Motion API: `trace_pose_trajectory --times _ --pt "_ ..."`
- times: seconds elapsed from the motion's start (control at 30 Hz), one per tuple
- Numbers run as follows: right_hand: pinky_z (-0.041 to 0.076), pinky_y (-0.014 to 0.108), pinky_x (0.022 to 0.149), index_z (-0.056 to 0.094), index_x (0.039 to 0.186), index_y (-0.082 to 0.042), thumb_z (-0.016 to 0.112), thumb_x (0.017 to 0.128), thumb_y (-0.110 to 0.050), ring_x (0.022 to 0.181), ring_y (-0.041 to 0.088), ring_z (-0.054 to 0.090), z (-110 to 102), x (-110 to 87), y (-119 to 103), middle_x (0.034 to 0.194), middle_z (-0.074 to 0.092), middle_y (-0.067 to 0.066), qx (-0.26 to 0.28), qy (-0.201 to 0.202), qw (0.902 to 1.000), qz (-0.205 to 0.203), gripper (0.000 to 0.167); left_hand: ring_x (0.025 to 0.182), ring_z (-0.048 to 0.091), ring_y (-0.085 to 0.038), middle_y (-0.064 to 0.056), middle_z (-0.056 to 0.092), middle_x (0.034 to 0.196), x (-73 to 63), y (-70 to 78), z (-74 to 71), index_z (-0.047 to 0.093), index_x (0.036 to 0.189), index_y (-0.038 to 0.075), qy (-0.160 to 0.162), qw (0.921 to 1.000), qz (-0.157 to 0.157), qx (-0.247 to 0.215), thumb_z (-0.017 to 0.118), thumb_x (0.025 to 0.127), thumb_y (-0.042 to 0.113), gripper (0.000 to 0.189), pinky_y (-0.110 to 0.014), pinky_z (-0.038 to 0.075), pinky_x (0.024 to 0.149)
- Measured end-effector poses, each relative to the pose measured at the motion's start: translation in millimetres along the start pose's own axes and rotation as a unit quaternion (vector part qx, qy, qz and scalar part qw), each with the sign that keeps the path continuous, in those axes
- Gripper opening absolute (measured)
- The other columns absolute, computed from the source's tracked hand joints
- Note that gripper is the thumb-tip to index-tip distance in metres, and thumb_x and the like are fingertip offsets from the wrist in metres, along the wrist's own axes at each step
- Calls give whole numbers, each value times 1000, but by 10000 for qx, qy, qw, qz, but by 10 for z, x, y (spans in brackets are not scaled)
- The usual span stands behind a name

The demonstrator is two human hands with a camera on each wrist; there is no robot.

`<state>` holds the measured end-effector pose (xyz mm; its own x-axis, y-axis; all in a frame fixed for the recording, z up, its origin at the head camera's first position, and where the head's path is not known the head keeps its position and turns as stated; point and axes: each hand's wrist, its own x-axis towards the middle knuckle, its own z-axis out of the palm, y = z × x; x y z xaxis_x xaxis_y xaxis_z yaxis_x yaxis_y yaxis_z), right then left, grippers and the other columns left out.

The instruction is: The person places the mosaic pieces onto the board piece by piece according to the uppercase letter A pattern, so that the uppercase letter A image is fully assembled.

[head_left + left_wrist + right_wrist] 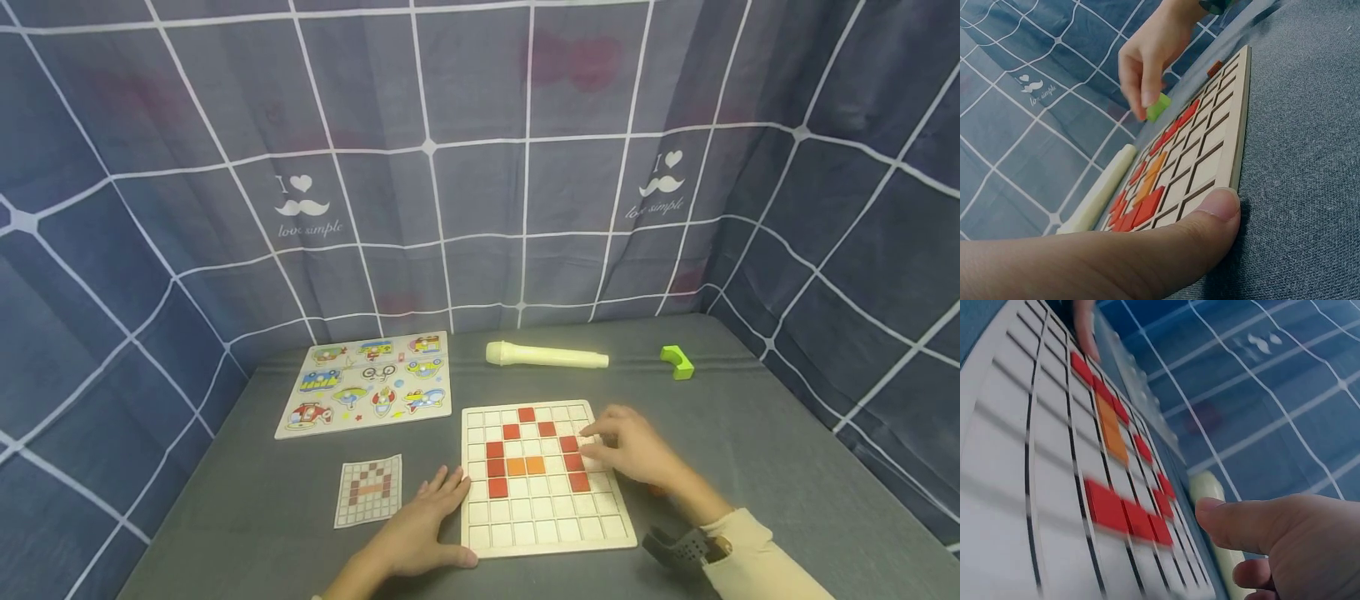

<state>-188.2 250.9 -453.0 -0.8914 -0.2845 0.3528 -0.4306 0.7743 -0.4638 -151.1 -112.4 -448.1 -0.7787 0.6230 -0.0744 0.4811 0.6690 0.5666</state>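
Note:
A square wooden grid board [555, 529] lies in the middle of the table, with several red tiles [578, 482] and two orange tiles [536, 465] set in its cells. Against the board's left edge rests my left hand [420, 525], its thumb at the near left corner and its fingers farther up. My right hand [633, 443] hovers over the board's right side near a column of three red tiles, fingers loosely bent. The right wrist view shows its thumb [1241, 522] with nothing pinched against it. Another red piece [1214, 69] lies off the board, partly hidden by my right wrist in the head view.
Left of the board lies a small card [367, 492] printed with a grid pattern. Behind it is a vehicle picture puzzle [386, 367]. A pale microphone-shaped object [547, 356] and a green notched block [678, 362] lie toward the back. Grid-patterned curtain [480, 192] encloses the table.

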Motion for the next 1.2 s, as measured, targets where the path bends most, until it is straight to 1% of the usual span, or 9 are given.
trace_pose_trajectory --times 0.13,0.23,0.33,0.43,0.57,0.67,0.8,1.0,1.2 --pt "36 20 61 78 98 -12 80 80 -27 72 4 45 -160 -190 197 81 58 -7 -152 115 9997 174 23 150 18 -45 -21 24 162 2 1 -9 35 151 0 -23 10000 15 -33 75 73 60 105 -65 23 115" --pt "36 20 59 78 99 -12 82 79 -28 70 1 43 -248 -338 315 79 56 -9 -194 182 9987 432 26 150 18 -44 -21 24 162 2 -5 -14 35 151 0 -26 10000 13 -14 75 73 60 106 -65 23 115" --pt "35 20 58 77 101 -12 82 79 -30 69 -1 42 -318 -473 393 80 57 -9 -125 138 9979 628 29 150 18 -44 -20 24 162 3 -11 -15 35 151 1 -28 10000 3 -6 75 73 60 105 -65 23 116" --pt "35 20 58 77 103 -12 81 79 -33 70 -1 42 -378 -588 435 83 57 -8 -12 -72 9974 718 32 150 17 -45 -20 24 162 -1 -15 -14 35 151 1 -42 10000 8 -26 75 74 61 105 -65 22 116" --pt "39 20 63 76 106 -13 80 79 -38 77 -1 47 -453 -705 449 88 58 -8 34 -506 9970 585 37 150 17 -46 -22 23 162 -7 -17 -6 34 151 -1 -67 9999 35 -75 74 74 61 106 -66 22 116" --pt "42 22 68 75 109 -15 80 79 -41 84 -1 49 -484 -755 446 93 58 -10 -18 -722 9963 464 40 150 17 -46 -22 23 161 -6 -17 -1 34 151 -1 -66 9999 47 -99 74 74 60 106 -66 21 115" --pt "42 22 70 74 111 -19 79 78 -43 86 -1 48 -495 -793 443 95 57 -11 -50 -796 9958 448 41 150 17 -46 -22 23 161 1 -16 4 34 151 -1 -60 9999 56 -90 74 74 61 106 -66 21 115" --pt "42 22 69 75 109 -20 80 79 -38 86 -1 48 -490 -827 471 95 57 -12 -85 -643 9975 287 36 150 17 -45 -21 23 162 -2 -9 1 35 151 0 -56 9999 6 -101 74 74 60 105 -66 22 115" --pt "42 21 69 75 106 -24 80 78 -38 86 -4 48 -477 -866 496 94 57 -14 -185 -501 9978 386 32 150 17 -45 -21 24 162 -3 -8 -1 35 151 0 -43 10000 12 -89 75 74 60 105 -65 22 116"
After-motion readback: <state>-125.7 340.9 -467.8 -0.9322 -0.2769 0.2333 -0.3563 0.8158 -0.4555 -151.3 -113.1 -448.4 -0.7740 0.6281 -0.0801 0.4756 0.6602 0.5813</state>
